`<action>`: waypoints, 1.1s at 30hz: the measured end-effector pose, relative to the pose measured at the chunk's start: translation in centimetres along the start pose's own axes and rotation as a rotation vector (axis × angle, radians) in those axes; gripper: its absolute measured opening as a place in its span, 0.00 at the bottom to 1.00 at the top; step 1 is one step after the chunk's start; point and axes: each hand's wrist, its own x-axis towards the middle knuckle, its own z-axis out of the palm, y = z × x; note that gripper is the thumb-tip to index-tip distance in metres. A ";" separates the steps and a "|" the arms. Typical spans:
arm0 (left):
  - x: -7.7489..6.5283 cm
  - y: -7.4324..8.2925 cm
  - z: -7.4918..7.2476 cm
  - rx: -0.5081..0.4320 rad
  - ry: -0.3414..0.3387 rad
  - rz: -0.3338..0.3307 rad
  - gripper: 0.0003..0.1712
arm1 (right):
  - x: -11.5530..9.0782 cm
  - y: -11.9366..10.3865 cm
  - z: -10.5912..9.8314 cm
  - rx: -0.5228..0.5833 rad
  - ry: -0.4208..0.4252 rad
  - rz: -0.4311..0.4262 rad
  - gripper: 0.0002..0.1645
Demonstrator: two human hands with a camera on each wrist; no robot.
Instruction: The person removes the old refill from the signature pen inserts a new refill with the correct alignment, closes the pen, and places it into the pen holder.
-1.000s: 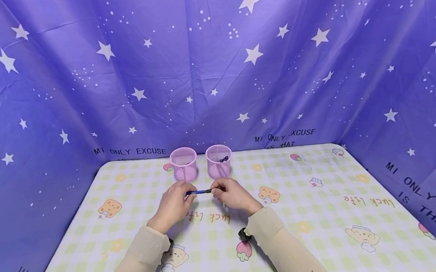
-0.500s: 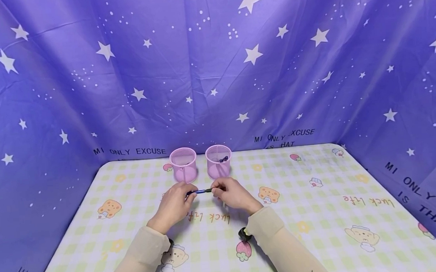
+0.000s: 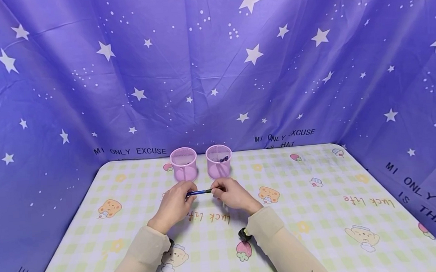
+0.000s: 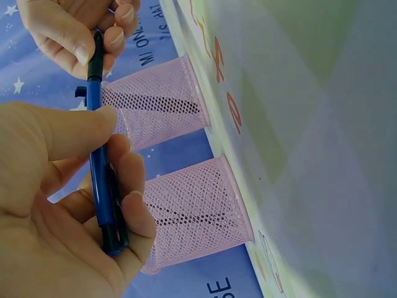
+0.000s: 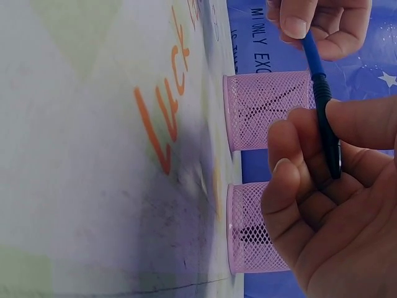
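Both hands hold one pen (image 3: 199, 192) level between them, in front of two pink mesh cups. The pen has a blue barrel with a black clip end and a black ribbed grip. My left hand (image 3: 174, 202) pinches the blue barrel between thumb and fingers, the clip end lying against its fingers in the left wrist view. My right hand (image 3: 233, 195) pinches the black grip (image 5: 324, 102); the tapered black tip (image 5: 333, 162) points into its palm in the right wrist view. Above the table, the pen overlaps the upper cup in the left wrist view.
The left mesh cup (image 3: 184, 173) and right mesh cup (image 3: 219, 170) stand upright at the table's back edge, with dark pen-like shapes inside. Dark blue ends (image 3: 224, 159) show in the right one. A checked cloth (image 3: 320, 213) covers the table; a purple star curtain (image 3: 214, 69) hangs behind.
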 end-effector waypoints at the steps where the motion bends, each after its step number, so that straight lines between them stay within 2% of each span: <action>1: 0.0 0.0 0.0 0.001 0.001 0.000 0.12 | 0.0 0.0 0.0 0.001 0.000 -0.002 0.08; 15: -0.1 0.2 -0.2 0.027 0.006 0.014 0.04 | -0.1 -0.1 -0.1 0.003 0.005 -0.001 0.08; 33: 0.1 0.1 0.0 0.038 0.004 0.026 0.04 | 0.0 0.2 -0.1 0.043 0.007 0.016 0.08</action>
